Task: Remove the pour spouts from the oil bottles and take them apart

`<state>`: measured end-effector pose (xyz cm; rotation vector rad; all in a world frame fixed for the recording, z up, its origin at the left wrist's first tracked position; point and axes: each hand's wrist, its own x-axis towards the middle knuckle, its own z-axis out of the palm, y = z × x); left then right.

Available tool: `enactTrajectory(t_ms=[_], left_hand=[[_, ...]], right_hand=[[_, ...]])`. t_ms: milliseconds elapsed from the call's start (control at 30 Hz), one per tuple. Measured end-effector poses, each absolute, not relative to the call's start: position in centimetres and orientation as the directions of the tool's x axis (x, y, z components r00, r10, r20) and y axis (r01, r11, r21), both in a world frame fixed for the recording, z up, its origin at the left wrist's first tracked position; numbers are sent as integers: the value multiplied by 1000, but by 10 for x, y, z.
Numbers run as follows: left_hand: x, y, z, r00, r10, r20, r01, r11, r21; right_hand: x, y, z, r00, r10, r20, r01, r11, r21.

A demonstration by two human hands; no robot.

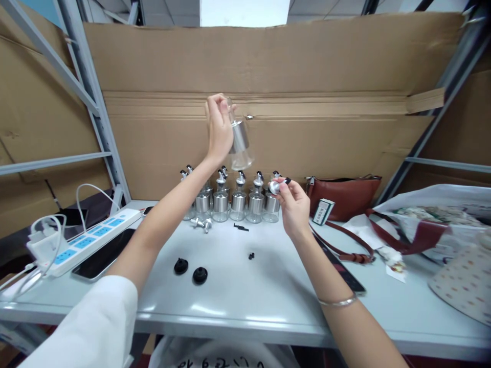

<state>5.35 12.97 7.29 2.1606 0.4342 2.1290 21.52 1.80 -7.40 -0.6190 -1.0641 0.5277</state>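
Forward, downward head view of hands (220, 128) (296, 208)

The clear glass bottle (240, 139) is held up in the air near the upper middle of the frame, gripped at its narrow neck by the left hand (220, 125). A silver metal sleeve wraps its middle, and bare glass widens below to the base. It tilts slightly, neck leaning left, base down and to the right; fingers partly hide the neck. The silver fitting (274, 187) with a black tip is pinched in the right hand (295, 207), right of centre, lower than the bottle and apart from it.
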Motion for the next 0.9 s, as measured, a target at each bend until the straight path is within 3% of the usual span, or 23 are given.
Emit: enactTrajectory(t_ms=[100,267,467,700,900], left_hand=[[43,90,49,-1,309,951,140,-942,306],[26,41,-11,180,372,910,50,-928,370],[15,30,-67,357,431,829,137,-902,410],[13,30,-86,357,485,798,158,-874,460],[16,26,-95,365,502,784,161,-864,478]], right_hand=[[210,16,-75,360,664,655,-64,718,-693],[202,13,-76,342,652,676,-20,725,-689],[191,9,-79,235,713,660,-4,680,-733],[179,2,-83,96,750,654,27,655,-755],[171,-10,-81,112,667,737,69,734,-675]])
